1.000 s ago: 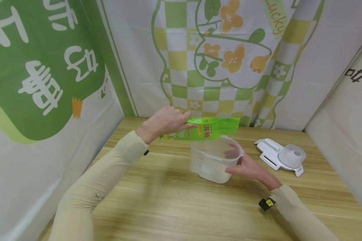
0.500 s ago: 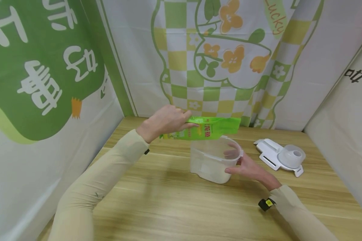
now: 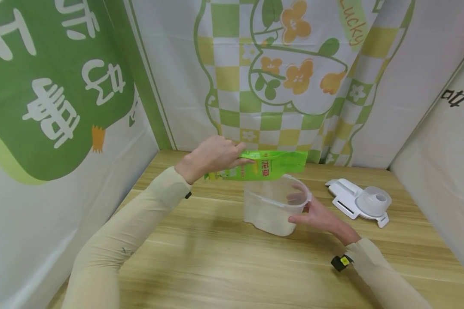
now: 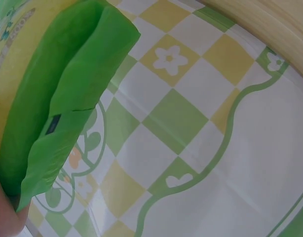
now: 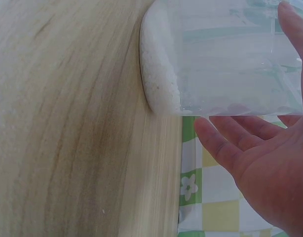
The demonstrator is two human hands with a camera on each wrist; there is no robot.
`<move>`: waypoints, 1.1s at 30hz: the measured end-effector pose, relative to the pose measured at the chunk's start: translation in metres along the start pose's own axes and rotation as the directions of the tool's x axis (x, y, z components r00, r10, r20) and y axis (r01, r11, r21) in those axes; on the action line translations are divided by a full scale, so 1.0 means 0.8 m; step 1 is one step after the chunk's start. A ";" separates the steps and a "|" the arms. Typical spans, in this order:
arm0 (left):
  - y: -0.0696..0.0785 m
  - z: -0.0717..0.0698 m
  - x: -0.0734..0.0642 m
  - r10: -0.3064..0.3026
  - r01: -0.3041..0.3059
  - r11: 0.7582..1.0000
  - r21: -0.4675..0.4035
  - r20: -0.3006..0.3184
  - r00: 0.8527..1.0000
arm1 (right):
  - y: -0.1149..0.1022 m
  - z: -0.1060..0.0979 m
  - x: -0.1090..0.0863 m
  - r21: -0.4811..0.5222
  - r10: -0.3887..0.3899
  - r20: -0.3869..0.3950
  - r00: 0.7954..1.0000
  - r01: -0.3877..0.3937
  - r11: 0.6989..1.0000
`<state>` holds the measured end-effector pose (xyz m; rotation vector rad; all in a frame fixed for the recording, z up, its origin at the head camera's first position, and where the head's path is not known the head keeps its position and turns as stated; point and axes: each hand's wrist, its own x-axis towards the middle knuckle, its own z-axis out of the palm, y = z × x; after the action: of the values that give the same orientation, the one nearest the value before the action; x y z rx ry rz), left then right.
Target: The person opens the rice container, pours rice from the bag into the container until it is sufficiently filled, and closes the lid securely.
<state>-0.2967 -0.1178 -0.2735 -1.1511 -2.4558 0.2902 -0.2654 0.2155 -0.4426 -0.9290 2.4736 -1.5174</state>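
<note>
My left hand grips a green plastic rice bag, tipped on its side above a clear plastic container. The bag's end reaches over the container's rim. Its folded green edge fills the left side of the left wrist view, with a fingertip at the lower corner. My right hand holds the container's right end, thumb in front and fingers behind. White rice forms a layer at the container's bottom in the right wrist view. The container stands upright on the table.
A white lid with a translucent cup on it lies to the right on the wooden table. Printed cloth hangs behind the table, and more cloth stands along both sides.
</note>
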 end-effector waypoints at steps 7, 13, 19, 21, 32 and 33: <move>0.001 0.000 0.000 0.019 -0.018 1.000 0.020 -0.026 0.999 | 0.004 0.001 0.001 -0.001 -0.018 0.000 1.000 0.018 1.000; 0.003 -0.002 -0.001 0.017 -0.017 1.000 0.016 -0.009 1.000 | 0.003 0.001 0.001 0.013 -0.007 -0.001 1.000 0.007 1.000; 0.002 -0.001 0.000 0.023 -0.023 1.000 0.021 -0.007 1.000 | 0.000 0.001 0.001 0.020 0.005 0.005 1.000 -0.005 1.000; 0.002 0.000 0.000 0.025 -0.025 0.999 0.025 -0.010 1.000 | 0.000 0.000 0.000 0.021 0.011 0.006 1.000 -0.011 1.000; 0.002 -0.004 0.001 0.021 -0.021 1.000 0.000 -0.003 1.000 | 0.002 0.001 0.001 0.014 -0.002 0.005 1.000 0.001 1.000; 0.002 -0.004 0.001 0.021 -0.021 1.000 0.000 -0.006 1.000 | 0.002 0.001 0.001 0.016 -0.001 0.004 1.000 0.001 1.000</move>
<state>-0.2948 -0.1159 -0.2707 -1.1771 -2.4393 0.2927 -0.2667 0.2149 -0.4442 -0.9295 2.4554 -1.5315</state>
